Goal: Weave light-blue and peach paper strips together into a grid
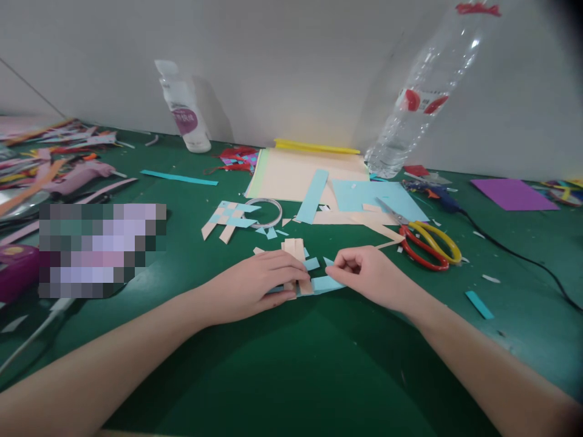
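Note:
My left hand [262, 279] lies with its fingers stretched over a small weave of cream paper strips [294, 247] and light blue paper strips, pressing it against the table; its palm side and part of the weave are hidden. At the weave's right side, my right hand [364, 273] is closed, thumb and forefinger pinching the end of a light blue paper strip [325, 284]. Another blue strip end [312, 264] sticks out between the hands. Farther back and left lies a second woven paper piece [230, 215], blue and cream, beside a tape roll [268, 212].
Scissors [428, 243] with red and yellow handles lie right of my right hand. Behind are cream sheets [286, 173], a blue sheet [387, 194] and a leaning plastic bottle [419, 103]. A white bottle [184, 112], a blurred-out device [100, 249] and a cable [514, 243] flank these.

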`<state>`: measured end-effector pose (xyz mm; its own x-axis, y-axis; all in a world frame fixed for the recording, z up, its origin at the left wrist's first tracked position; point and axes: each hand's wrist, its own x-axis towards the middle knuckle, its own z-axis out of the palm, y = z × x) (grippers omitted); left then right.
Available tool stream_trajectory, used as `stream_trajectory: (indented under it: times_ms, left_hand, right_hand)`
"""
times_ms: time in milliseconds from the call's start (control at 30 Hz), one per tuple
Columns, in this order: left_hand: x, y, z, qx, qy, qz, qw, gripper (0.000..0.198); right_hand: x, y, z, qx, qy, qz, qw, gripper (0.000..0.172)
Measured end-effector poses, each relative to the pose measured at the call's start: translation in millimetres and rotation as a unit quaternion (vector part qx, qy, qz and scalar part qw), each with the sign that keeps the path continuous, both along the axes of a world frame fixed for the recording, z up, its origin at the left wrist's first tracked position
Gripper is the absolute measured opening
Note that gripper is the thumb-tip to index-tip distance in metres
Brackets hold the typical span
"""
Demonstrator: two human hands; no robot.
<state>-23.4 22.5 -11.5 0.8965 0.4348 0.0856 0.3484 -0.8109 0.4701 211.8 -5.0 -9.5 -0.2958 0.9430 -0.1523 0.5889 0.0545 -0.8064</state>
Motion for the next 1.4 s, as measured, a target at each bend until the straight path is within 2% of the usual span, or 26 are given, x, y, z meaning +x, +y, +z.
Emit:
stream_trajectory:
  times_ms: [233,467,800,1267,1400]
  left_hand:
    - [0,0,-0.7,0.006,-0.005,-0.006,1.000,0.028]
    - [2,-1,0.7,-0.022,-0.039,-0.002,0.999,0.010]
    - [2,0,0.6,-0.013,-0.015,-0.003,1.000,0.008]
    - [2,-1,-0.9,0.005,-0.020,0.017,1.000,0.008]
    - [3,-1,-3.0,0.014,-0.021,0.026,0.999,0.011]
  right_hand:
    - [3,1,1.8,-0.021,-0.022,0.014,0.999,0.033]
    - [6,2,-0.6,-0.011,-0.028,0.018,0.999,0.033]
    - [6,2,1.1,-0.022,-0.032,0.013,0.999,0.034]
    - [-5,-5,-7.0,0.088,-0.128,0.020,0.988,0.025]
    - [-4,-4,-7.0,0.080,-0.125,0.022,0.989,0.025]
